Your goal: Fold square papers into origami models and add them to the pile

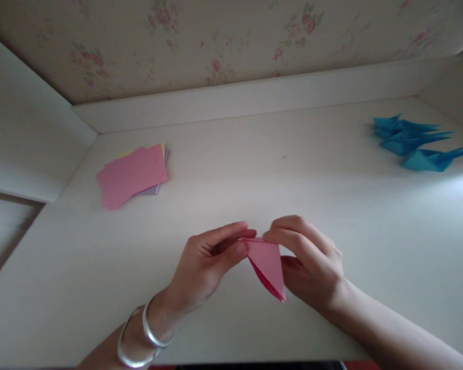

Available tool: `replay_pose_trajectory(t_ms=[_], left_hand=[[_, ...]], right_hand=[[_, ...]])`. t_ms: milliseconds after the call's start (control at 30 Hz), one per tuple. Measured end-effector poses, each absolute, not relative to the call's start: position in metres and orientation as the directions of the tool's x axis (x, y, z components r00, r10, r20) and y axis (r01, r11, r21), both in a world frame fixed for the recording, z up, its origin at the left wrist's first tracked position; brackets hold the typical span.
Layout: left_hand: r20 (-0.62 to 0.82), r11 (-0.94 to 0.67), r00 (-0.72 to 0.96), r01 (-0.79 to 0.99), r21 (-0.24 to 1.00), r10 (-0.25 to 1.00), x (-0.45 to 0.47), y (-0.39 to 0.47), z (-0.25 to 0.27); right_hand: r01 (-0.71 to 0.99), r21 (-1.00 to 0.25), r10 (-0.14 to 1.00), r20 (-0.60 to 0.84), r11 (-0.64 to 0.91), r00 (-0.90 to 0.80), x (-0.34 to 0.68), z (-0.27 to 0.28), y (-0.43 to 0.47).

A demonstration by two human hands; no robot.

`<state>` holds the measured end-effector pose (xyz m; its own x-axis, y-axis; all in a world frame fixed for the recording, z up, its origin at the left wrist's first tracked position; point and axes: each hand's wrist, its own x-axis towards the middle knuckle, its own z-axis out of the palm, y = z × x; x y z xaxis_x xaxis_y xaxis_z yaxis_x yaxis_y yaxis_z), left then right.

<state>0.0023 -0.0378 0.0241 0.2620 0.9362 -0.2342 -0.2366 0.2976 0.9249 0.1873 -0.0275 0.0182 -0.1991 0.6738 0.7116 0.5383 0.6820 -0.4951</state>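
Note:
A folded piece of pink origami paper (268, 262) is held up between my two hands, near the front middle of the white tabletop. It is a layered triangle with its point hanging down, and its lower left edge shows darker pink layers slightly apart. My left hand (204, 264) pinches the upper left corner between thumb and fingers. At the upper right corner, my right hand (312, 257) grips the paper with its fingers curled over the top edge; its thumb is mostly hidden behind the paper.
A stack of pink paper sheets (133, 177), with yellow and lilac edges showing, lies at the left. Several blue folded paper figures (428, 159) sit at the far right. A white ledge (247, 92) and flowered wall run along the back; a white panel (27, 118) stands left.

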Motion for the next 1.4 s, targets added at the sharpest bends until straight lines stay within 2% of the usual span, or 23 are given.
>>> replay_pose_trajectory(t_ms=[133, 400, 533, 633, 700, 767, 867, 933, 1133, 1267, 1400], left_hand=[[-0.297, 0.364, 0.282, -0.227, 0.904, 0.912, 0.000, -0.034, 0.027], [-0.439, 0.521, 0.284, -0.379, 0.765, 0.852, 0.005, -0.030, 0.024], [-0.458, 0.536, 0.279, -0.419, 0.733, 0.844, 0.010, -0.029, 0.024], [-0.456, 0.480, 0.164, -0.424, 0.768, 0.874, 0.010, -0.027, 0.022], [-0.414, 0.396, 0.037, -0.379, 0.837, 0.910, 0.006, -0.026, 0.019], [-0.333, 0.302, -0.083, -0.259, 0.917, 0.939, 0.003, -0.026, 0.017], [-0.211, 0.212, -0.176, -0.012, 0.977, 0.962, 0.000, -0.029, 0.016], [-0.172, 0.188, -0.174, 0.080, 0.979, 0.970, 0.000, -0.031, 0.017], [-0.300, 0.299, -0.035, -0.013, 0.954, 0.953, 0.002, -0.029, 0.019], [-0.382, 0.375, -0.027, -0.140, 0.917, 0.924, 0.003, -0.028, 0.019], [-0.442, 0.432, 0.013, -0.237, 0.870, 0.897, 0.004, -0.028, 0.020]], right_hand=[[0.461, -0.665, 0.793, 0.587, 0.587, -0.162, 0.186, 0.015, -0.025], [0.357, -0.900, 0.968, 0.222, 0.250, -0.118, 0.180, 0.020, -0.024], [0.256, -0.966, 0.990, -0.016, 0.020, -0.138, 0.178, 0.020, -0.022], [0.077, -0.992, 0.971, -0.117, -0.103, -0.210, 0.179, 0.018, -0.019], [-0.063, -0.982, 0.952, -0.157, -0.179, -0.262, 0.180, 0.019, -0.017], [-0.152, -0.961, 0.931, -0.175, -0.232, -0.320, 0.182, 0.021, -0.017], [-0.144, -0.956, 0.905, -0.184, -0.256, -0.384, 0.182, 0.024, -0.017], [-0.085, -0.961, 0.893, -0.210, -0.264, -0.398, 0.181, 0.024, -0.017], [-0.027, -0.963, 0.884, -0.235, -0.268, -0.404, 0.177, 0.022, -0.017], [-0.043, -0.965, 0.883, -0.216, -0.257, -0.417, 0.178, 0.021, -0.018], [-0.034, -0.954, 0.878, -0.261, -0.299, -0.401, 0.179, 0.019, -0.018]])
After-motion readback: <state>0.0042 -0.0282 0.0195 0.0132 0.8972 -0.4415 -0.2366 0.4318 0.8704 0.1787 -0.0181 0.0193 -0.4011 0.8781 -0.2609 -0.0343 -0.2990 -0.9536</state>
